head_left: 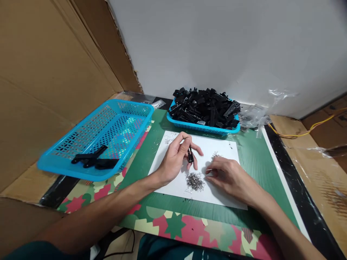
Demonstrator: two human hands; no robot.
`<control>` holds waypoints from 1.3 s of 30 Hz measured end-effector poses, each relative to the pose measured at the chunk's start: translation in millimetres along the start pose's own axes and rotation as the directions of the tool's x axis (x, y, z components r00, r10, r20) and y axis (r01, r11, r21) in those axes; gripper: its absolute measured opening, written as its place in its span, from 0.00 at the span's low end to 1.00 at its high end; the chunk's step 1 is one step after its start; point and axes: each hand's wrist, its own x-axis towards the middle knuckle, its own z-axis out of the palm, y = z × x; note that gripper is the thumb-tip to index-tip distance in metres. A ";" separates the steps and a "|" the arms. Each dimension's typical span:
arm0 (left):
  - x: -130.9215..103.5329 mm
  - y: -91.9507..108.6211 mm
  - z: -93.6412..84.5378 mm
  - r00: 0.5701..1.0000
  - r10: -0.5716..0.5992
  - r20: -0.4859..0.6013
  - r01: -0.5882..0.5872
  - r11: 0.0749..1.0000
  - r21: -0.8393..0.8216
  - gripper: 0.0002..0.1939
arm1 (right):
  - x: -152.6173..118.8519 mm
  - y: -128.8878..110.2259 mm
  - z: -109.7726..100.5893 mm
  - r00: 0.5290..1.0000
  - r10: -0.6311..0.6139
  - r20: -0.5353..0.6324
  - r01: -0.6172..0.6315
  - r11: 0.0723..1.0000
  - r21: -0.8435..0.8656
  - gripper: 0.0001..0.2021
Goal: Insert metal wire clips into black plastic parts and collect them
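Observation:
My left hand (173, 159) is closed around a small black plastic clip part (190, 157), which points downward over a white sheet (173, 180). My right hand (231, 178) has its thumb and fingertips brought together in a pinch to the right of the clip part. Something thin seems to show at those fingertips, too small to name. Just below and between the hands lies a pile of tiny bent metal wire pieces (195, 181). A smaller pile of wire pieces (216, 155) is partly hidden behind my right hand.
A blue basket heaped with black clip parts (206, 108) stands at the back. To the left, another blue basket (108, 173) holds a few black pieces. Cardboard (54, 72) walls the left side. Clear plastic bags (253, 115) and a yellow cable (311, 127) are at the right.

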 end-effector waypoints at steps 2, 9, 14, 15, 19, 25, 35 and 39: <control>-1.7 1.5 0.9 0.999 -0.038 0.035 0.038 0.999 -0.008 0.18 | 0.6 0.1 1.9 1.000 0.010 0.014 -0.010 1.000 -0.002 0.06; -2.0 -1.7 -1.2 0.987 -0.089 0.131 0.077 0.993 0.093 0.17 | 0.3 0.4 0.9 0.999 0.037 0.021 -0.038 0.998 0.047 0.07; -2.1 2.4 -0.2 0.979 -0.133 0.155 0.136 0.991 -0.009 0.19 | -3.5 -0.1 -2.6 0.998 0.064 -0.028 -0.062 0.997 0.041 0.06; -2.4 4.4 0.6 0.975 -0.155 0.157 0.164 0.985 -0.051 0.19 | -3.8 -0.4 -3.4 0.997 0.065 -0.045 -0.063 0.997 0.036 0.07; -3.4 10.5 3.9 0.971 -0.192 0.146 0.218 0.957 -0.191 0.21 | -3.2 0.1 -3.4 0.994 0.045 -0.101 -0.047 0.999 -0.025 0.06; -3.1 8.5 6.4 0.981 -0.109 0.158 0.137 0.974 -0.180 0.20 | -2.8 -0.6 5.4 0.998 0.006 -0.069 -0.014 0.994 -0.111 0.07; -8.4 9.1 10.0 0.965 -0.132 0.225 0.162 0.980 -0.117 0.20 | -10.9 -9.6 7.5 0.907 -0.155 -0.392 0.167 0.986 -0.003 0.05; -12.0 6.8 13.8 0.958 -0.116 0.264 0.142 0.986 -0.083 0.18 | -11.0 -9.4 12.4 0.866 -0.191 -0.462 0.203 0.979 -0.023 0.05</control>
